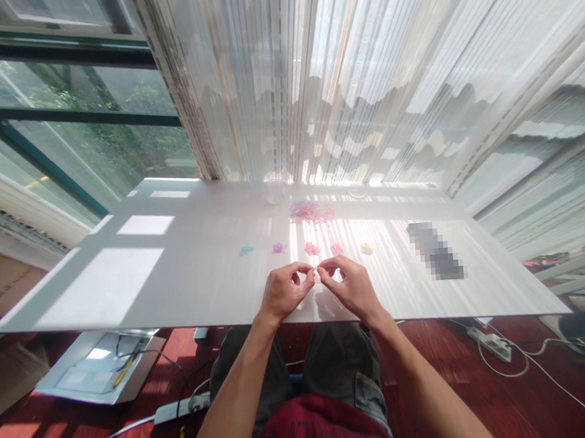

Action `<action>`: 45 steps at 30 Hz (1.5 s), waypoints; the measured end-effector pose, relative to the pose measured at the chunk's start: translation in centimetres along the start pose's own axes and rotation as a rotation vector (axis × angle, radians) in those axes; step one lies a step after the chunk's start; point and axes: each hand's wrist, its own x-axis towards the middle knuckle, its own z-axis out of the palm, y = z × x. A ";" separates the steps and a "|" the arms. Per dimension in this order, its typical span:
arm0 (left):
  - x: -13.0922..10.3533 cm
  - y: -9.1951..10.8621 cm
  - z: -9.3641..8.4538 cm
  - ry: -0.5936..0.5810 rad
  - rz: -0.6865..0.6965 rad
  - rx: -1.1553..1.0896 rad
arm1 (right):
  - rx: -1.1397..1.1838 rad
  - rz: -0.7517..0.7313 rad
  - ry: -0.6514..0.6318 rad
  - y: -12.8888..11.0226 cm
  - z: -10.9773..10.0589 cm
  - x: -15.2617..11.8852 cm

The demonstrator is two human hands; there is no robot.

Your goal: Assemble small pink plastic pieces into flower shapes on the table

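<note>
Pale pink bit (317, 276) pinched between the left hand (283, 291) and the right hand (351, 285) — so small I can't make out its shape — and it's straight in front of the mixed pile (312, 210), on the person's side of it. Left thumb and forefinger are pinched together at one side of the bit, the right thumb and forefinger do the same from the other side, so the fingertips nearly meet. Going by that pile, which is mostly pink with some purple, there's a row of little clusters between it and the hands: teal cluster (246, 249) furthest out to the pile's left, purple cluster (279, 248) nearer on that same side, red-pink cluster (312, 249) pretty much straight in front of it, pink cluster (337, 248) a touch to the right, then yellow cluster (367, 248) further right. Well to the right of the pile there's a dark object (436, 252), pixelated over so I can't tell what it is. All of it's on a white table (201, 279), with a striped sheer curtain (263, 81) hanging behind the pile.
</note>
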 end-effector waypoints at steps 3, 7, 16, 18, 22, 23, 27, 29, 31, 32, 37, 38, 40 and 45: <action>0.0 0.0 0.0 0.009 -0.019 0.005 | -0.016 -0.016 0.027 -0.2 0.1 -0.3; 0.0 0.0 0.0 -0.002 -0.023 -0.001 | -0.025 -0.029 0.008 -0.2 0.3 -0.4; -0.1 -0.2 0.1 -0.045 -0.021 -0.041 | -0.088 -0.067 0.057 0.3 0.7 -0.1; -0.2 -0.3 0.1 -0.057 -0.016 -0.051 | -0.119 -0.102 0.067 0.4 0.8 0.0; -0.2 -0.3 0.1 -0.054 -0.019 -0.042 | -0.194 -0.180 0.088 0.7 1.1 0.1; -0.2 -0.3 0.1 -0.049 -0.023 -0.033 | -0.212 -0.195 0.096 0.8 1.2 0.1; 0.0 -0.1 0.1 -0.036 -0.020 -0.008 | -0.253 -0.220 0.126 1.2 1.4 0.0; 0.0 -0.1 0.1 -0.033 -0.008 -0.011 | -0.253 -0.219 0.126 1.4 1.3 -0.1; 0.0 -0.1 0.1 -0.033 0.002 -0.017 | -0.252 -0.220 0.118 1.6 1.2 -0.2; 0.0 -0.1 0.1 -0.032 0.005 -0.019 | -0.257 -0.224 0.115 1.6 1.2 -0.2; -0.1 -0.1 0.2 -0.024 0.010 -0.024 | -0.388 -0.305 0.150 1.7 1.2 -0.2; -0.1 -0.1 0.2 -0.023 0.009 -0.025 | -0.416 -0.324 0.164 1.7 1.2 -0.1; -0.1 -0.1 0.2 -0.026 0.001 -0.029 | -0.421 -0.345 0.178 1.5 1.2 -0.1; 0.0 0.0 0.1 -0.030 -0.029 -0.023 | -0.213 -0.265 0.130 1.0 1.0 -0.3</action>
